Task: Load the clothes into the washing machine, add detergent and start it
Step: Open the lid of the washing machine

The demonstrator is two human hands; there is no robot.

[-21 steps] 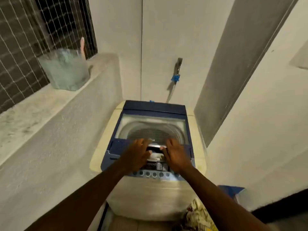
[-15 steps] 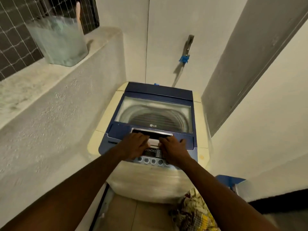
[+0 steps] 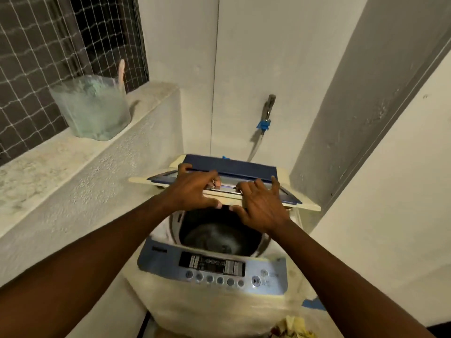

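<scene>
The lid (image 3: 219,184), flat a moment ago, is now folding upward; both hands, left hand (image 3: 192,189) and right hand (image 3: 258,206), are gripping its front edge, fingers curled, exposing an empty drum (image 3: 219,232) ready for loading.

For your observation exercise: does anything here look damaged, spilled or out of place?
Nothing stands out. Both hands, left and right, hold the lid raised over an empty-looking drum; clothes lie on the floor.

Left hand (image 3: 192,189) and right hand (image 3: 260,206): both bare, no gloves. No rings, no watch or band at either wrist. Forearms behind each hand uncovered; no sleeve edge in view.
</scene>
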